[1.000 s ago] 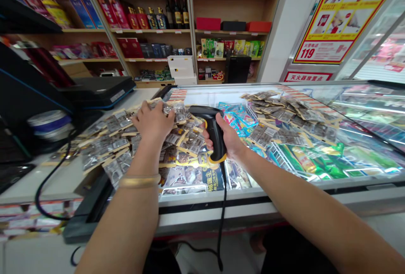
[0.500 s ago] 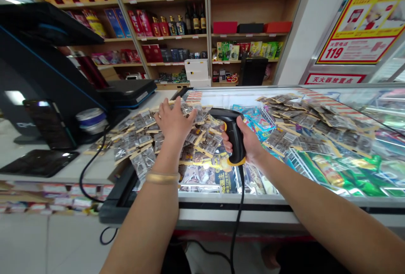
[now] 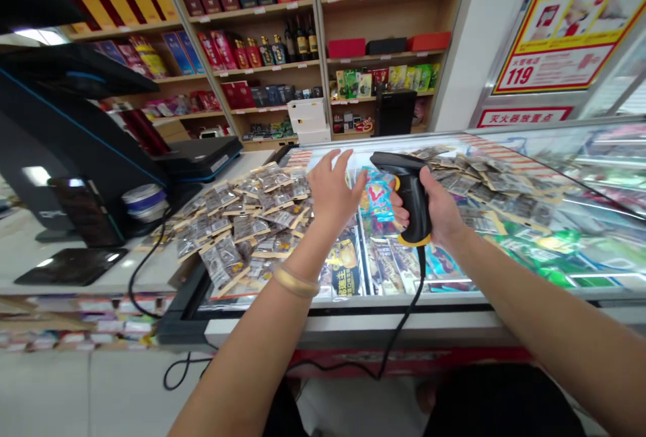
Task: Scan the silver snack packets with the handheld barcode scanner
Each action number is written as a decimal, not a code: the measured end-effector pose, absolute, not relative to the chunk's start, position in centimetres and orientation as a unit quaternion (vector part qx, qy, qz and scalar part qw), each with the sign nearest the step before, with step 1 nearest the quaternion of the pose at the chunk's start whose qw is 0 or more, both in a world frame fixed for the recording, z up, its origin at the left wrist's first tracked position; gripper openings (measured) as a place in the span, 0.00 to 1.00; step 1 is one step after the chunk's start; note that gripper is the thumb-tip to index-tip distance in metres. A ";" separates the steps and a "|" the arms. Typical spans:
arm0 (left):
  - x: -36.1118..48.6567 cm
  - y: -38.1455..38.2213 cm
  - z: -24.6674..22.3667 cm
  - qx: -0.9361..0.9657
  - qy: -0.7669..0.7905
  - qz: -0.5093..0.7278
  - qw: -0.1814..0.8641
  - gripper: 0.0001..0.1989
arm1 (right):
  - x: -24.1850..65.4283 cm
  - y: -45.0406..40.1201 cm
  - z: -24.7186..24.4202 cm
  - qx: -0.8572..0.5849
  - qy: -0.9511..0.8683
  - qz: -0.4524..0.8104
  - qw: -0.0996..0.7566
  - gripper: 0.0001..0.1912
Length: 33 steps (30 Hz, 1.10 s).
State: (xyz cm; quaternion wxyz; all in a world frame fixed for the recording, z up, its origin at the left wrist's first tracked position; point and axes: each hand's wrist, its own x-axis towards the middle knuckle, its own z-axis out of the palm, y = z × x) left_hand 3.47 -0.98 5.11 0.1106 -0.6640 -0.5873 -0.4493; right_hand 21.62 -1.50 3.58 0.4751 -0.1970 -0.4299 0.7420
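My right hand (image 3: 441,211) is wrapped round the grip of a black and yellow barcode scanner (image 3: 414,201), its head pointing left and its cable hanging over the counter's front. Fingers spread, my left hand (image 3: 330,188) hovers over the glass top left of the scanner, holding nothing I can see. A gold bangle (image 3: 295,283) circles that wrist. Left of this hand lies a heap of small clear packets (image 3: 247,221) with tan edges. Another spread of similar packets (image 3: 484,174) is on the glass beyond my right hand.
Under the glass of the chest freezer (image 3: 363,314) lie wrapped goods, among them a blue package (image 3: 378,196). On the left are a phone (image 3: 83,211), a tape roll (image 3: 145,203) and a black scale-like device (image 3: 202,156). The scanner cable (image 3: 398,329) loops below the front edge.
My left hand has moved right, off the packet heap, and lifted. My right hand has carried the scanner to the right. The view has shifted slightly.
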 end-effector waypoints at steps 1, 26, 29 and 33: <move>4.8 -0.7 4.7 -0.673 -0.580 -0.451 0.085 0.21 | 23.5 -1.6 3.5 -0.208 -0.436 0.729 0.485 0.26; 13.2 0.7 0.5 -0.644 -0.635 -0.344 -0.252 0.23 | 37.3 -4.0 0.1 -0.289 -0.393 0.678 0.550 0.27; 11.4 1.0 0.8 -0.571 -0.610 -0.440 -0.330 0.16 | 36.8 -4.0 0.1 -0.291 -0.397 0.678 0.545 0.26; 7.0 1.3 1.8 -0.527 -0.515 -0.561 -0.377 0.15 | 33.6 -3.9 0.8 -0.276 -0.416 0.700 0.511 0.28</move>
